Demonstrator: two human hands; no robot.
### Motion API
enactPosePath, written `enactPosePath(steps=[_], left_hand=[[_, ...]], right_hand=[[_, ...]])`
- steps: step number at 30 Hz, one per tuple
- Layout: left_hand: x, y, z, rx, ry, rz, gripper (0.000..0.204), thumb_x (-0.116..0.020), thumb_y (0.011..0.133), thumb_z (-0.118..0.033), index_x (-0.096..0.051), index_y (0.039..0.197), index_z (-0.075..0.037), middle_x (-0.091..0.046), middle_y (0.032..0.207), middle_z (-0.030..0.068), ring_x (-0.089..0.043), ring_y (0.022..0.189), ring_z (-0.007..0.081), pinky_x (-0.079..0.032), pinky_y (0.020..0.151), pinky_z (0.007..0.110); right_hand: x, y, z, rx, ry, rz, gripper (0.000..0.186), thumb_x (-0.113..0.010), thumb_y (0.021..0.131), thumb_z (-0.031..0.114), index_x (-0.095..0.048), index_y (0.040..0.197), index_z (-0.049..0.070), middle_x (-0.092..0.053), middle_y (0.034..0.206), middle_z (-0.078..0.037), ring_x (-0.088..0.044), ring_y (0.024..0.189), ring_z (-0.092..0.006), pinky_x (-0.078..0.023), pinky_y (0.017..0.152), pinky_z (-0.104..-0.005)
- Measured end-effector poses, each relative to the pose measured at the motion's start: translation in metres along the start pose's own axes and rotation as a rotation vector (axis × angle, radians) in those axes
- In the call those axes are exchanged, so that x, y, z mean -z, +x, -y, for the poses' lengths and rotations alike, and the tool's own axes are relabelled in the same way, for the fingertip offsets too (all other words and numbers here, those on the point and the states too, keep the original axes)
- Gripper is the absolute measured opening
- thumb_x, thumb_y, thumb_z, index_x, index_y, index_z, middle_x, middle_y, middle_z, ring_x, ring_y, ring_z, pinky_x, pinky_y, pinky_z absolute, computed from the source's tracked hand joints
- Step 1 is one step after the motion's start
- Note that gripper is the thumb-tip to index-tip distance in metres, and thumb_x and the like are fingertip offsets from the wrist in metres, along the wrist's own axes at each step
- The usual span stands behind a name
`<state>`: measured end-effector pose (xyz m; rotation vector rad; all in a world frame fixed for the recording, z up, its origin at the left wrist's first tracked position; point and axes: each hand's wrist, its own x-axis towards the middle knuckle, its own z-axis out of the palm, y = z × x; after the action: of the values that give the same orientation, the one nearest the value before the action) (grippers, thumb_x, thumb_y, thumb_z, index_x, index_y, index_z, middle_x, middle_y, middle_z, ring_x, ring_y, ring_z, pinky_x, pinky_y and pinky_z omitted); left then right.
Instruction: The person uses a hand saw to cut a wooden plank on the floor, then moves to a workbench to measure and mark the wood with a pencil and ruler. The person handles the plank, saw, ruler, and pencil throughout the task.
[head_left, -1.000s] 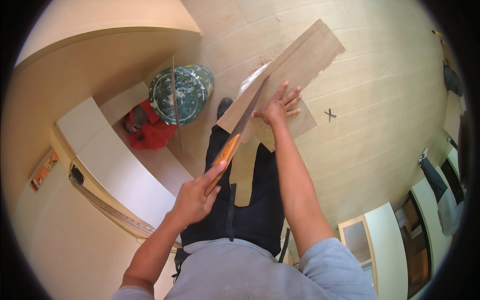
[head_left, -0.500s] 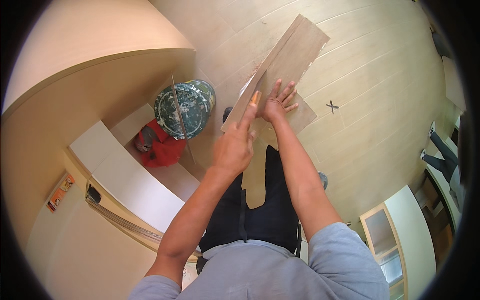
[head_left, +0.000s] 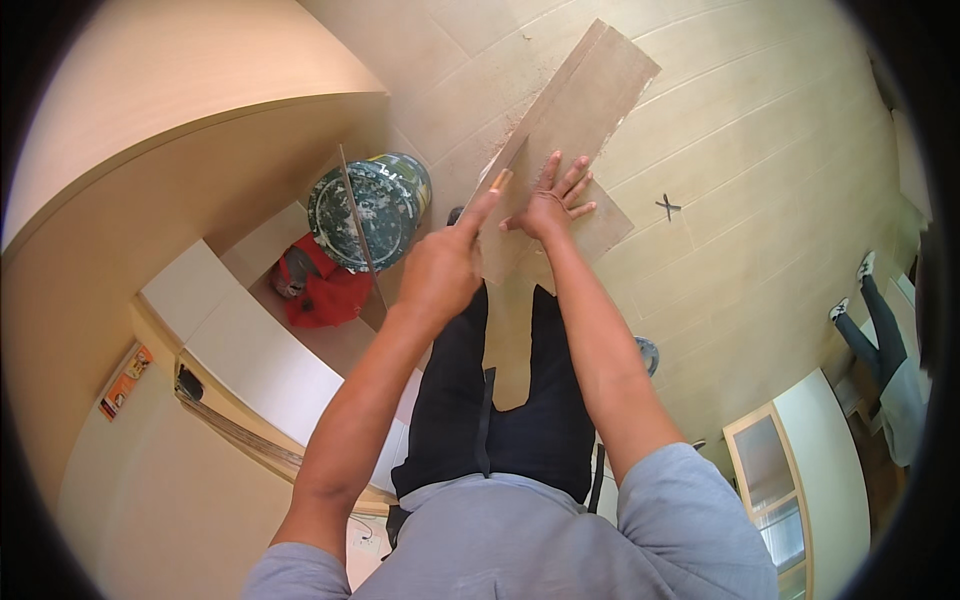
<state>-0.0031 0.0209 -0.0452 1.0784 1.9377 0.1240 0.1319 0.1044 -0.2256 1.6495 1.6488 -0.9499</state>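
Observation:
My left hand (head_left: pixel 443 272) is wrapped round the orange-brown handle of a handsaw (head_left: pixel 502 180). The thin dark blade is mostly hidden; a little of it shows along the left side of a long grey-brown board (head_left: pixel 610 85). That board lies slanted across in front of my legs, its far end up to the right. With fingers spread, my right hand (head_left: pixel 548 212) rests flat on the board's near half, just right of the saw. Reddish dust is scattered along the board's left edge.
A paint-spattered green bucket (head_left: pixel 352 222) stands left, with a thin strip (head_left: pixel 357 215) across its lid. Beside it lies a red bag (head_left: pixel 330 298). Pale cabinets curve along the left. A dark cross-shaped piece (head_left: pixel 668 207) is on the tiled floor. Another person's legs (head_left: pixel 868 315) show far right.
My left hand has drawn back toward me and leftward with the handsaw. The long strip along the board's left edge looks less raised. My right hand stays nearly in place.

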Motion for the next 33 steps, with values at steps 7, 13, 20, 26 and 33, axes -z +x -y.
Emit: enactPosePath(steps=[7,13,20,26,33], left_hand=[[0.004,-0.067,-0.008,-0.028,-0.139,-0.069,0.071,-0.06,0.093,-0.001,-0.039,0.157,-0.024,-0.069,0.106,0.024,-0.067,0.093,0.0463,-0.051,0.081,0.054],[-0.009,-0.051,-0.002,-0.102,-0.306,-0.206,0.07,-0.06,0.093,0.001,-0.042,0.156,-0.024,-0.068,0.105,0.0227,-0.067,0.089,0.0427,-0.053,0.077,0.05],[-0.038,-0.044,0.016,-0.087,-0.125,-0.064,0.07,-0.063,0.093,-0.003,-0.041,0.156,-0.027,-0.061,0.092,0.0179,-0.064,0.079,0.0407,-0.051,0.072,0.051],[0.042,-0.108,-0.037,0.035,-0.09,0.068,0.068,-0.062,0.095,-0.005,-0.042,0.156,-0.028,-0.058,0.087,0.0161,-0.063,0.076,0.04,-0.052,0.069,0.05],[0.029,-0.066,-0.006,-0.029,-0.094,0.027,0.07,-0.06,0.092,-0.002,-0.045,0.154,-0.03,-0.065,0.091,0.0214,-0.066,0.079,0.0423,-0.053,0.07,0.052]], right_hand=[[-0.019,-0.023,0.01,0.14,-0.099,0.016,0.167,-0.1,0.052,0.047,0.024,0.162,0.022,0.032,0.165,-0.023,0.023,0.153,-0.05,-0.003,0.111,-0.0829],[-0.016,-0.023,0.0,0.169,-0.033,-0.099,0.163,-0.1,0.052,0.047,0.015,0.165,0.021,0.03,0.166,-0.023,0.019,0.153,-0.0515,-0.007,0.111,-0.0838],[-0.009,0.001,-0.01,0.064,0.013,-0.039,0.167,-0.099,0.052,0.051,0.023,0.162,0.02,0.034,0.164,-0.023,0.025,0.153,-0.0486,0.001,0.114,-0.0792],[-0.015,0.004,-0.007,0.059,-0.022,-0.091,0.173,-0.099,0.049,0.054,0.031,0.158,0.023,0.038,0.162,-0.024,0.031,0.15,-0.0484,0.003,0.112,-0.0809],[-0.009,0.006,-0.006,0.008,-0.069,-0.002,0.173,-0.099,0.05,0.053,0.032,0.158,0.023,0.039,0.161,-0.025,0.03,0.151,-0.0484,0.003,0.112,-0.0811]])
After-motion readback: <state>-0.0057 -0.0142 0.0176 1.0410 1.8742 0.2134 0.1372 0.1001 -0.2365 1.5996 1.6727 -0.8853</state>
